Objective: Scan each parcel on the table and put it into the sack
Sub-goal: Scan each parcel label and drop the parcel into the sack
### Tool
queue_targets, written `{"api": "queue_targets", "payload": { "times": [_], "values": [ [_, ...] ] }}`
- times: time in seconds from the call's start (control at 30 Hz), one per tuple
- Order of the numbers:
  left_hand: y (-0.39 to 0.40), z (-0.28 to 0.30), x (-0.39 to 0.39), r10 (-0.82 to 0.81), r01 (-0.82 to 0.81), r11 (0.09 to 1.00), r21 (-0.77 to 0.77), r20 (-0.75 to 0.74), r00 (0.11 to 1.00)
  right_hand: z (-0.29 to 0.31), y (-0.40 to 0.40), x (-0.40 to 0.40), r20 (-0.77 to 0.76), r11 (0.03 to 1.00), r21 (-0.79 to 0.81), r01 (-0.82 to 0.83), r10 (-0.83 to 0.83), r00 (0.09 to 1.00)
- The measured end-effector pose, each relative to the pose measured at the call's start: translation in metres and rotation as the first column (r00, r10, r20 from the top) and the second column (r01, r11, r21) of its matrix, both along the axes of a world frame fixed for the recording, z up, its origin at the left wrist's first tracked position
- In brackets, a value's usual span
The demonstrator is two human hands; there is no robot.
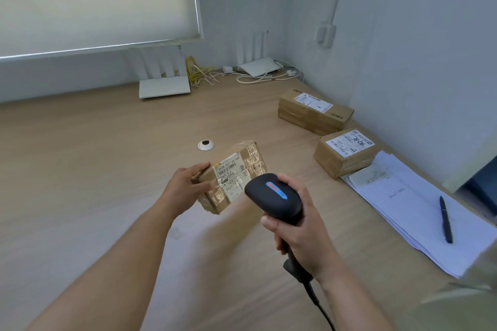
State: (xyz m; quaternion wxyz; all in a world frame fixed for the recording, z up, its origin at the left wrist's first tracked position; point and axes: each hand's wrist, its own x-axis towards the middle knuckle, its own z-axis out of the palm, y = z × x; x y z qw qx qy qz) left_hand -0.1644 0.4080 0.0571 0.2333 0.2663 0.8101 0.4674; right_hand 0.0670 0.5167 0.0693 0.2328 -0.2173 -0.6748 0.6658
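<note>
One parcel (pixel 233 177) gripped in left hand (pixel 185 185) mid-table | right hand (pixel 295 228) grips scanner (pixel 274 197) | aim squarely at label (pixel 231 173), hold steady

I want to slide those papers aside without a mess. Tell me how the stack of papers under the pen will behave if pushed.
The stack of papers is loose and fanned at its edges, so it would probably shear and spread rather than move as one block. The pen lying on it looks round and may roll off. The thin sheets would likely flop if lifted by one edge.
</note>
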Motion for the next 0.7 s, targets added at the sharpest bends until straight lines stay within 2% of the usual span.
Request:
{"api": "queue_targets", "payload": {
  "times": [0.27,0.7],
  "values": [
    [-0.023,0.009,-0.006,-0.027,0.027,1.0,-0.013,-0.041,0.999,0.008,-0.026,0.002,0.025,0.999,0.039,-0.029,0.028,0.999],
    [-0.059,0.01,-0.004,-0.085,0.086,0.996,0.013,-0.014,0.996,0.016,-0.079,0.018,0.022,0.995,0.076,0.058,-0.06,0.998]
  ]
}}
